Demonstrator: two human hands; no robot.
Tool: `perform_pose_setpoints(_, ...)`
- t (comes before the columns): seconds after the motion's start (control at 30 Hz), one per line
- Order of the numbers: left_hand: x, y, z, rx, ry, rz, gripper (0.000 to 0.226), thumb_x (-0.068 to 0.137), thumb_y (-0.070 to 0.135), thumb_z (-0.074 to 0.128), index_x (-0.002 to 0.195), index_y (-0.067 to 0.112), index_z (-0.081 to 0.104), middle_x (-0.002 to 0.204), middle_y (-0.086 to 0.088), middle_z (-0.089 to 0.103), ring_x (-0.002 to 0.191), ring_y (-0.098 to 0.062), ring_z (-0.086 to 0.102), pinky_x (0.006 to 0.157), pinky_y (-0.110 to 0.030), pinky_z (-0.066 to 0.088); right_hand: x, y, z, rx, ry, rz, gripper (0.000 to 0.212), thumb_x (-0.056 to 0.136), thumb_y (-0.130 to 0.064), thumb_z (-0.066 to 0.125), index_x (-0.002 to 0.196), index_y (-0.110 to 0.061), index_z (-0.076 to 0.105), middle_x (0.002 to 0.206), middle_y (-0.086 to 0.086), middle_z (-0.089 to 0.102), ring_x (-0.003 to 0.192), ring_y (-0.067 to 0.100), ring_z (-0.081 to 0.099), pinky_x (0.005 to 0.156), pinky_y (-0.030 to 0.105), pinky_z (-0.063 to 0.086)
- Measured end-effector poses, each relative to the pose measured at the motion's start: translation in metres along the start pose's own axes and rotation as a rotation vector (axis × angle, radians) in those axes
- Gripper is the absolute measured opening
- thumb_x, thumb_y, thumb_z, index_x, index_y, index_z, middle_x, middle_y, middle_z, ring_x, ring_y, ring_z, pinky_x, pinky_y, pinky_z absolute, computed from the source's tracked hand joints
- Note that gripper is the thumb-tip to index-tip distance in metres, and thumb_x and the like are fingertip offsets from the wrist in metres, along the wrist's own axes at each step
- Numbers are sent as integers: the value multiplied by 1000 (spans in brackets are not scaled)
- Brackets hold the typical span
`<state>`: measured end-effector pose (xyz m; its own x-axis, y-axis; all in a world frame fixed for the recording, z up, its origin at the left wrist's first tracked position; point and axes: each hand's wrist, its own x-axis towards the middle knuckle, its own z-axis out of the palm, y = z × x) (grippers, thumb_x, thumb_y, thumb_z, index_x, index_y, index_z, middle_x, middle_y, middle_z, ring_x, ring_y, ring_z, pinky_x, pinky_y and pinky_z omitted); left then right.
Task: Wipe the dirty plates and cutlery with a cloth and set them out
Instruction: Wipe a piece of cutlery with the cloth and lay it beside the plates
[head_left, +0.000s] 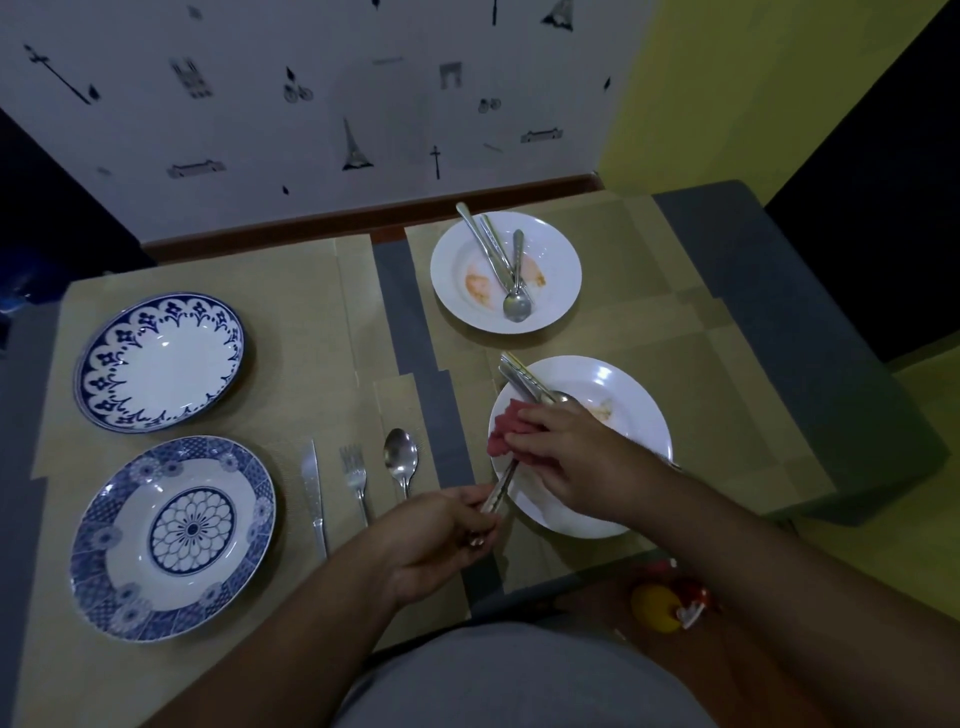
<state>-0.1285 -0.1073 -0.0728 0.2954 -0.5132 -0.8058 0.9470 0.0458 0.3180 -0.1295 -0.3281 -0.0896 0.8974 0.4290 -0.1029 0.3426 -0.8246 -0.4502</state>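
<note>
Over the smeared white plate (634, 415), left hand (441, 540) pinches a steel utensil (501, 486); right hand (566, 457) clutches a red cloth (506, 434) around it

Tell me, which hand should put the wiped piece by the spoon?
Left. The left hand grips the cutlery piece and sits beside the spoon; the right hand holds the cloth.

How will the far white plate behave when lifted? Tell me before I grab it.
The far white plate looks glossy and rigid, so it is probably breakable if dropped. The loose cutlery lying in it, one handle over the rim, would likely slide or clatter if it tilts. The orange smears may make its middle greasy; the rim looks cleaner.
</note>
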Motion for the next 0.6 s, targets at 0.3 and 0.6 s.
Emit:
perform_pose_setpoints(0.3,5,-2,0,197,81,78,34,90,-14,56,118,-1,70,100,-12,73,82,-17,63,78,-28,49,3,1,5,46,-27,6,30,87,-23,67,117,-25,65,116,-7,67,108,12,57,98,34,43)
perform_pose_setpoints(0.6,4,-5,7,224,157,231,31,89,-13,59,111,3,73,93,-10,77,76,-13,70,74,-27,53,17,14,2,-27,126,87,36,78,-18,73,112,-26,71,113,-5,69,106,16,60,95,36,46)
